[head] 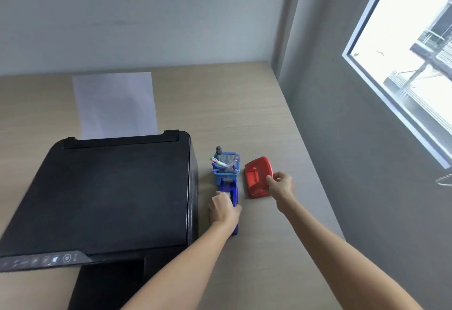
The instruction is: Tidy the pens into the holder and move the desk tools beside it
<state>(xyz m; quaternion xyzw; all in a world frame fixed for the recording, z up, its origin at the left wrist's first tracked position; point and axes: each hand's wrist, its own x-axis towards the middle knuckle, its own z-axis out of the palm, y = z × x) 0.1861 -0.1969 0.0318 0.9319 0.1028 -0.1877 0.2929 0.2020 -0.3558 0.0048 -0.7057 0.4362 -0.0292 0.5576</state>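
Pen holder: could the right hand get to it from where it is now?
Probably yes. The right hand rests at the red hole punch, which lies between it and the blue pen holder. The punch is low, so reaching over it looks open.

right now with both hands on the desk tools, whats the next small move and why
Probably let go of both tools and draw the hands back. The pens already stand in the blue holder, the blue tool under the left hand sits right in front of it, and the red hole punch at the right hand lies just beside it, so little seems left to place.
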